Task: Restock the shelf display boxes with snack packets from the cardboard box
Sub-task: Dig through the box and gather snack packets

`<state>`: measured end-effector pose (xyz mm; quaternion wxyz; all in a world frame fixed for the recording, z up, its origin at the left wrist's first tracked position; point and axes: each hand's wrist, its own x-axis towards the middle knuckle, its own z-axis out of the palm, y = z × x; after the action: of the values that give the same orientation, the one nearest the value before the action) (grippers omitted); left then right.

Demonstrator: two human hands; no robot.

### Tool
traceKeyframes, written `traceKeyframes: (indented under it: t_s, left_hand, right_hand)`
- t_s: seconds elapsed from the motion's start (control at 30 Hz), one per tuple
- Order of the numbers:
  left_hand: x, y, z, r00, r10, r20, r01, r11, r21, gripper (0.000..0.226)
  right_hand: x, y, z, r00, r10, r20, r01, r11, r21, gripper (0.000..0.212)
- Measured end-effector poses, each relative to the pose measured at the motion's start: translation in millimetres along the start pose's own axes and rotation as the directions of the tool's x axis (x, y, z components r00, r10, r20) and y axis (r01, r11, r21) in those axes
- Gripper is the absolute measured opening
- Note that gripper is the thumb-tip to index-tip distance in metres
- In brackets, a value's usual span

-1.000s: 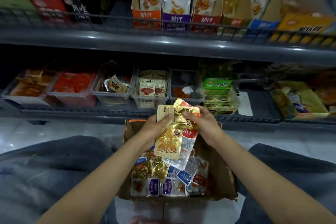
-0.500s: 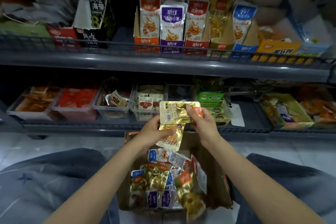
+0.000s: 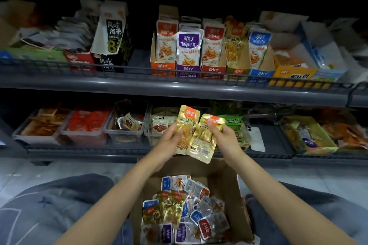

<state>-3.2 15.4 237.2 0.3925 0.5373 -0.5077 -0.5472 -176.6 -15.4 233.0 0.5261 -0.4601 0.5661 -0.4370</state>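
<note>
Two gold foil packets are in the person's hands, one in each. The left hand pinches the left gold packet with the thumb curled over its front and the fingers hidden behind. The right hand pinches the right gold packet near its top corner, thumb on the front and fingers round the back. Both packets are flat, shiny, crinkled pouches with rounded corners and an orange tab at the top. The left one shows printed characters and a picture of the snack. The right one shows a pale printed patch low down. The right packet overlaps the left one's edge between the two thumbs.

Below the wrists sits one cardboard box of dull brown card with its flaps open. It holds a heap of loose packets, well over a dozen, in gold, blue, purple, red and clear silvery film.

Five upright card display boxes stand side by side on the upper shelf, above and beyond the fingertips. Their fronts are orange, purple, red, gold and blue, and each holds a row of pouches standing on end. The gold one is above the right thumb.

Four clear plastic bins show to the left of the left hand's fingers on the lower shelf. One stack of green packs lies just past the right fingers.
</note>
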Motion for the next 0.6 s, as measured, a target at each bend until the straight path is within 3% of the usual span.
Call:
traceKeyframes:
  t_s: [0.17,0.23,0.33,0.5,0.6]
  left_hand:
    - [-3.5,14.4,13.8,0.987,0.055,0.149,-0.059,0.998,0.022,0.042]
    - [-3.6,16.7,16.2,0.979,0.063,0.193,-0.073,0.996,0.048,0.059]
    - [-1.1,17.7,12.4,0.974,0.024,0.224,-0.031,0.999,0.029,0.072]
    - [0.1,27.4,10.1,0.969,0.015,0.248,-0.007,1.0,-0.03,0.043]
    - [4.2,34.0,13.4,0.977,0.013,0.211,0.0,0.998,-0.06,0.042]
  right_hand:
    - [-5.0,-13.0,19.3,0.994,-0.012,0.105,0.018,0.998,-0.058,0.037]
    - [-4.4,-16.0,22.3,0.987,0.038,0.156,-0.031,0.999,-0.044,0.051]
    - [-2.7,-19.2,20.1,0.979,0.075,0.192,-0.083,0.996,0.033,0.049]
    - [2.4,-23.8,13.9,0.974,0.034,0.224,-0.057,0.993,0.099,0.05]
    - [7.6,-27.2,9.7,0.979,-0.004,0.203,-0.005,0.999,0.042,0.051]
